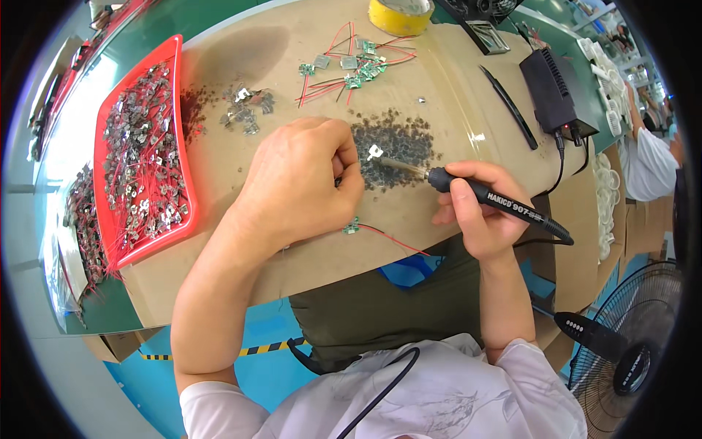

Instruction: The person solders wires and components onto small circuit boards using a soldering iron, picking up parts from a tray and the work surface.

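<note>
My right hand [484, 208] grips a black soldering iron [504, 203] like a pen, its tip pointing left. At the tip is a small silver metal tab [375, 152], above a scorched, dark-spotted patch [409, 139] of the brown board. Left of the tip, my left hand [303, 175] is closed with the fingers curled under, and what it pinches is hidden. Just below that hand lies a small green circuit board [352, 226] with a red and a dark wire trailing right.
A red tray [188, 164] heaped with wired metal pieces stands at left. Small metal tabs [248, 110] lie near it. Farther back are wired circuit boards [355, 80] and yellow tape [400, 16]. Black tweezers [510, 106] and a black power box [556, 95] sit at right.
</note>
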Demonstrator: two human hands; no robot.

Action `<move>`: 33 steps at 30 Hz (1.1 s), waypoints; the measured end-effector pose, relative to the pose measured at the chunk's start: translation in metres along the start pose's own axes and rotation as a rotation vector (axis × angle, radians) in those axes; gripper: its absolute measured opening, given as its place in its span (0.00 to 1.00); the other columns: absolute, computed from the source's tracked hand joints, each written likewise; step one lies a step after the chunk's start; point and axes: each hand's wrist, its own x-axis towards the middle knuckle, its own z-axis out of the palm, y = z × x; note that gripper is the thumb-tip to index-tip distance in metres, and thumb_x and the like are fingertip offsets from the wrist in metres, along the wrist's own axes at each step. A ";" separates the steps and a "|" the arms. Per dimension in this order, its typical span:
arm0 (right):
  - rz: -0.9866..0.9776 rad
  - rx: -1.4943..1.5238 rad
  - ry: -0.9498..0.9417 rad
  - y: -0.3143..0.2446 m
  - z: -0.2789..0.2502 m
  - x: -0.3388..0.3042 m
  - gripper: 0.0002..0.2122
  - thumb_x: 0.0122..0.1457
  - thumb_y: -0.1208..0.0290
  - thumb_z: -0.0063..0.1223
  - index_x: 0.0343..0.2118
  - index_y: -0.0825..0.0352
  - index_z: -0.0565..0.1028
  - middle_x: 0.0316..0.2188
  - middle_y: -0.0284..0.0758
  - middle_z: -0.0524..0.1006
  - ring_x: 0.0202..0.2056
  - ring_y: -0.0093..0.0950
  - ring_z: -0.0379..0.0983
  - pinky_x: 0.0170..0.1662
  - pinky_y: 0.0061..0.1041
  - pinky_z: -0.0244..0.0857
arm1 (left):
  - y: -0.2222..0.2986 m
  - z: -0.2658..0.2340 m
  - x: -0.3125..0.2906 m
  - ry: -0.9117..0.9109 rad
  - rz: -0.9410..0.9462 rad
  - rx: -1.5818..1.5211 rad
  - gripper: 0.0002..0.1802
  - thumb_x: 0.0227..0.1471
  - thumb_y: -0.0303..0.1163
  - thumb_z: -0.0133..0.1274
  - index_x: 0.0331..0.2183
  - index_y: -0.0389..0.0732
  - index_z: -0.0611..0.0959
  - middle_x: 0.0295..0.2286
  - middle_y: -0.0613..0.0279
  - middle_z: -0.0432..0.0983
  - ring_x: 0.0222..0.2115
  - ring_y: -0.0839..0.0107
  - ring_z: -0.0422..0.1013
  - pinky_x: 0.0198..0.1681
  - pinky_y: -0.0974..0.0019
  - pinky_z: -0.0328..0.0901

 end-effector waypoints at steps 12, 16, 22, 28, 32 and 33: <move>-0.006 -0.054 -0.046 -0.002 0.002 0.004 0.09 0.64 0.81 0.68 0.46 0.73 0.87 0.31 0.35 0.88 0.24 0.17 0.83 0.27 0.16 0.74 | -0.001 -0.001 0.001 -0.021 -0.030 -0.007 0.05 0.49 0.22 0.65 0.27 0.34 0.83 0.24 0.57 0.80 0.25 0.64 0.78 0.33 0.61 0.73; -0.017 -0.045 -0.043 -0.002 0.003 0.005 0.09 0.64 0.80 0.68 0.46 0.73 0.87 0.30 0.35 0.88 0.24 0.17 0.84 0.28 0.16 0.74 | -0.002 0.000 0.002 -0.016 -0.033 0.004 0.05 0.49 0.22 0.65 0.27 0.34 0.83 0.24 0.57 0.81 0.25 0.65 0.78 0.32 0.61 0.73; -0.039 -0.084 -0.044 -0.003 0.002 0.006 0.09 0.64 0.80 0.68 0.46 0.73 0.88 0.29 0.34 0.88 0.25 0.18 0.83 0.29 0.18 0.75 | -0.002 0.001 0.002 -0.010 -0.027 0.008 0.05 0.49 0.22 0.65 0.27 0.33 0.83 0.24 0.57 0.81 0.24 0.65 0.78 0.32 0.61 0.73; -0.075 -0.130 -0.039 -0.003 0.003 0.006 0.09 0.62 0.80 0.69 0.45 0.72 0.88 0.28 0.34 0.87 0.25 0.18 0.83 0.30 0.19 0.74 | -0.002 0.002 0.002 -0.007 -0.037 0.015 0.05 0.49 0.22 0.65 0.27 0.33 0.84 0.24 0.56 0.81 0.24 0.65 0.79 0.31 0.61 0.73; -0.073 -0.139 -0.035 -0.002 0.002 0.006 0.08 0.62 0.80 0.69 0.44 0.72 0.88 0.27 0.33 0.87 0.24 0.18 0.82 0.29 0.19 0.72 | -0.001 0.003 0.002 0.003 -0.025 0.026 0.05 0.49 0.22 0.65 0.28 0.34 0.84 0.24 0.56 0.81 0.24 0.64 0.79 0.32 0.61 0.73; -0.078 -0.145 -0.036 -0.002 0.002 0.006 0.08 0.62 0.80 0.69 0.44 0.71 0.88 0.27 0.33 0.87 0.24 0.18 0.81 0.28 0.19 0.72 | -0.001 0.003 0.002 0.004 -0.026 0.029 0.05 0.49 0.22 0.65 0.28 0.34 0.84 0.24 0.56 0.81 0.24 0.63 0.79 0.31 0.60 0.73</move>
